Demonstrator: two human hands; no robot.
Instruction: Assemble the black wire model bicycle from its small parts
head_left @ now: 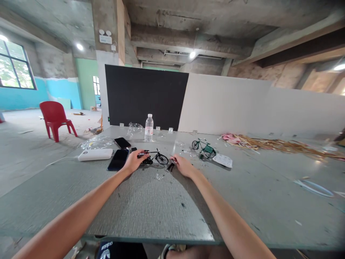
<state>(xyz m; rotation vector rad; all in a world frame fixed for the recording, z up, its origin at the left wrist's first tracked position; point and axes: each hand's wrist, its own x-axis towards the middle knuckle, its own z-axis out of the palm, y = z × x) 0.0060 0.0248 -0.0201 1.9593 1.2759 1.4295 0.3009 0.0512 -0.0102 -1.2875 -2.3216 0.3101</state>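
A small black model bicycle [155, 157] stands upright on the grey table, its front wheel pointing right. My left hand [134, 160] is closed on its rear end, fingers over the back wheel and seat area. Just right of the front wheel, apart from it, is my right hand [181, 164], its thumb and forefinger pinched together; whatever lies between them is too small to make out. Under those fingertips lies a small black part [170, 167]. A green model bicycle [204, 148] stands farther right, beyond my right hand.
Left of the black bicycle lie two phones [118, 160] and a white power bank [95, 154] with a cable. Behind stands a water bottle [148, 128]. A white card [222, 160] and brown strips [272, 144] lie right. Upright panels [147, 97] line the table's back.
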